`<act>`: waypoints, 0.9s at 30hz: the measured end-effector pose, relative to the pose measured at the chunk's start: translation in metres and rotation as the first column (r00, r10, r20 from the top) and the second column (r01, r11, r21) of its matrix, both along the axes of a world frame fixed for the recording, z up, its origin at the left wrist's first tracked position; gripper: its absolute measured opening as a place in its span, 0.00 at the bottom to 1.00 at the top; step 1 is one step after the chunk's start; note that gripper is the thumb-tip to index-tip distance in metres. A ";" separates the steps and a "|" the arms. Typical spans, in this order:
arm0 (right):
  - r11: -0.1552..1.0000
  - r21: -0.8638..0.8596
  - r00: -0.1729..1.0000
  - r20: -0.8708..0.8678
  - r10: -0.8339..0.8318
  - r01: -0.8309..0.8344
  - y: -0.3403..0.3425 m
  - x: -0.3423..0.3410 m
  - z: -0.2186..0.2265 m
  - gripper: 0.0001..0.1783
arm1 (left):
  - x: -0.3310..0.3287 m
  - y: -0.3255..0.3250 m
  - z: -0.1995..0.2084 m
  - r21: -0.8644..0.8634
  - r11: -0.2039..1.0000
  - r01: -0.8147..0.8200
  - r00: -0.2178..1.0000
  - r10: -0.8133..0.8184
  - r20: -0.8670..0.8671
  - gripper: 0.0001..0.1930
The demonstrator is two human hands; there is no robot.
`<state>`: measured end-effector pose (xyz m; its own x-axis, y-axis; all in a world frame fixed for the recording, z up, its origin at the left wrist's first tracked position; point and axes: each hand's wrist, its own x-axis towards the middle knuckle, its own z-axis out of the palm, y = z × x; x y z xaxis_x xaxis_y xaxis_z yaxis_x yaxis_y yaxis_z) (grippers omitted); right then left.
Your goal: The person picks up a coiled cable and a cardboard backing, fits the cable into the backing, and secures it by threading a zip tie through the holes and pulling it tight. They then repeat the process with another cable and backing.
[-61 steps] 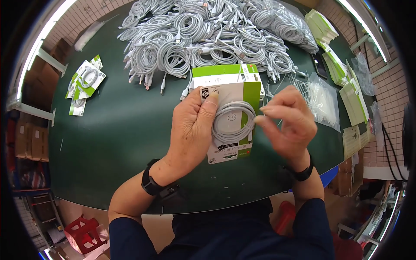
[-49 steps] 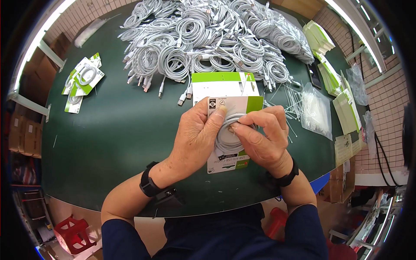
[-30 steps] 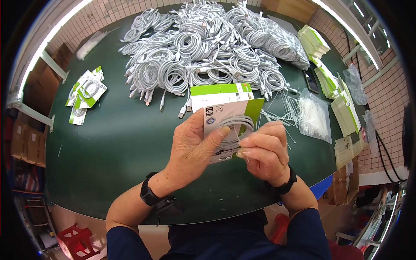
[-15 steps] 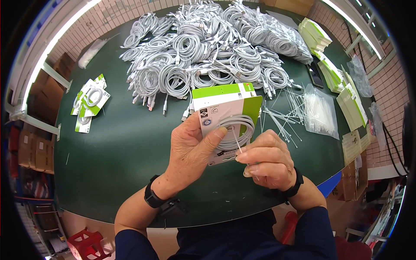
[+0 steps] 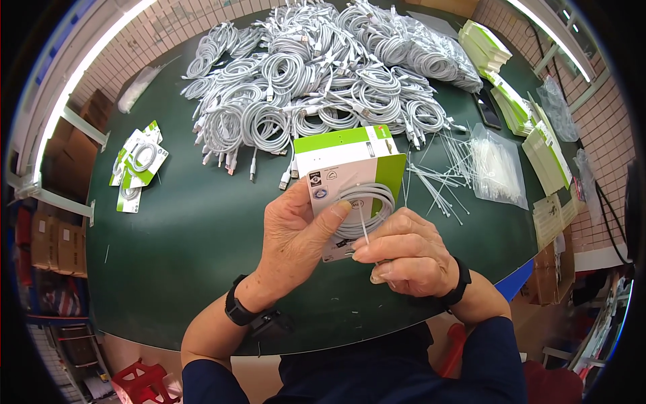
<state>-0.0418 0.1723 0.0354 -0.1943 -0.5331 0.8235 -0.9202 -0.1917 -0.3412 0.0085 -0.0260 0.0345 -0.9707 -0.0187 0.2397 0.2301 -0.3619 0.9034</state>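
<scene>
My left hand [image 5: 296, 232] grips a white-and-green packaging card [image 5: 390, 168], its thumb pressing a coiled grey-white USB cable [image 5: 385, 196] against the front. Another green-topped card [image 5: 336, 139] shows behind that one. A thin white cable tie [image 5: 364, 227] runs over the coil's lower part, and the fingertips of my right hand [image 5: 414, 259] pinch its lower end. Whether the tie is fastened cannot be made out. The lower part of the coil is partly covered by my fingers.
Beyond my hands lies a big heap of coiled cables [image 5: 289, 74]. Carded cables [image 5: 141, 161] lie at the left. Loose cable ties [image 5: 434, 188], a bag of ties [image 5: 498, 172], a phone [image 5: 487, 111] and stacks of cards [image 5: 546, 158] occupy the right side of the green table [image 5: 175, 262].
My right hand has shifted slightly left, closer to the coil, still pinching the tie. The tie now stands more upright across the cable. My left hand keeps its hold.
</scene>
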 end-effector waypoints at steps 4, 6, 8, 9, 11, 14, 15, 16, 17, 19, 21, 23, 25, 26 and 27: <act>1.000 0.001 1.000 0.010 0.015 -0.015 0.000 0.001 -0.002 0.22 | 0.000 0.000 -0.001 -0.013 1.000 -0.005 1.000 0.005 0.006 0.19; 1.000 0.002 1.000 0.012 0.018 -0.018 -0.001 0.001 -0.003 0.23 | 0.001 0.000 0.000 -0.011 1.000 -0.001 1.000 0.001 0.008 0.19; 0.999 -0.010 0.999 0.004 0.036 -0.036 -0.001 0.000 -0.003 0.22 | 0.001 0.000 0.000 -0.008 1.000 0.006 1.000 -0.006 0.013 0.19; 0.999 -0.016 0.999 0.000 0.045 -0.045 -0.002 0.000 -0.003 0.22 | 0.001 0.000 0.000 -0.007 1.000 0.007 1.000 -0.006 0.013 0.19; 0.999 -0.015 0.999 -0.012 0.034 -0.034 -0.003 -0.001 -0.006 0.22 | 0.001 0.000 0.000 -0.010 1.000 0.010 1.000 -0.010 0.028 0.19; 1.000 -0.012 0.999 -0.036 0.015 -0.016 -0.004 -0.002 -0.008 0.21 | 0.001 0.001 0.000 -0.025 1.000 0.011 0.999 -0.010 0.042 0.19; 1.000 0.004 0.999 -0.037 -0.016 0.016 -0.004 -0.003 -0.007 0.21 | 0.001 0.001 0.000 -0.040 0.999 0.008 0.999 -0.007 0.046 0.19; 0.999 0.021 0.998 -0.038 -0.046 0.047 -0.004 -0.004 -0.005 0.21 | 0.001 0.002 0.000 -0.055 0.998 0.005 0.999 -0.003 0.049 0.19; 0.996 0.038 0.996 -0.040 -0.077 0.078 -0.004 -0.004 -0.005 0.20 | 0.001 0.002 -0.001 -0.053 0.999 0.006 0.999 -0.003 0.050 0.19; 0.995 0.035 0.995 -0.037 -0.096 0.098 -0.005 -0.005 -0.006 0.20 | 0.001 0.005 -0.003 -0.046 0.999 -0.011 0.999 0.013 0.041 0.19; 0.990 0.024 0.990 -0.032 -0.135 0.136 -0.005 -0.005 -0.008 0.20 | 0.001 0.008 -0.005 -0.037 0.999 -0.020 0.999 0.021 0.039 0.19; 0.989 -0.020 0.989 0.039 -0.145 0.146 -0.006 -0.004 -0.007 0.19 | 0.002 0.012 -0.008 -0.034 0.999 -0.025 0.999 0.026 0.031 0.19; 0.978 -0.114 0.972 0.181 -0.152 0.174 -0.005 -0.003 -0.007 0.17 | 0.003 0.014 -0.010 -0.026 0.999 -0.029 0.999 0.030 0.030 0.19; 0.979 -0.108 0.971 0.183 -0.153 0.174 -0.006 -0.004 -0.007 0.17 | 0.004 0.015 -0.011 -0.032 0.999 -0.011 0.999 0.012 0.037 0.19; 0.970 -0.140 0.965 0.198 -0.169 0.199 -0.006 -0.007 -0.007 0.16 | 0.004 0.016 -0.011 -0.038 0.999 0.007 0.999 -0.005 0.043 0.18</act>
<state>-0.0492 0.1665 0.0279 -0.4322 -0.3405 0.8350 -0.8691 -0.0898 -0.4865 0.0125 -0.0098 0.0230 -0.9802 -0.0046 0.1980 0.1886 -0.3283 0.9256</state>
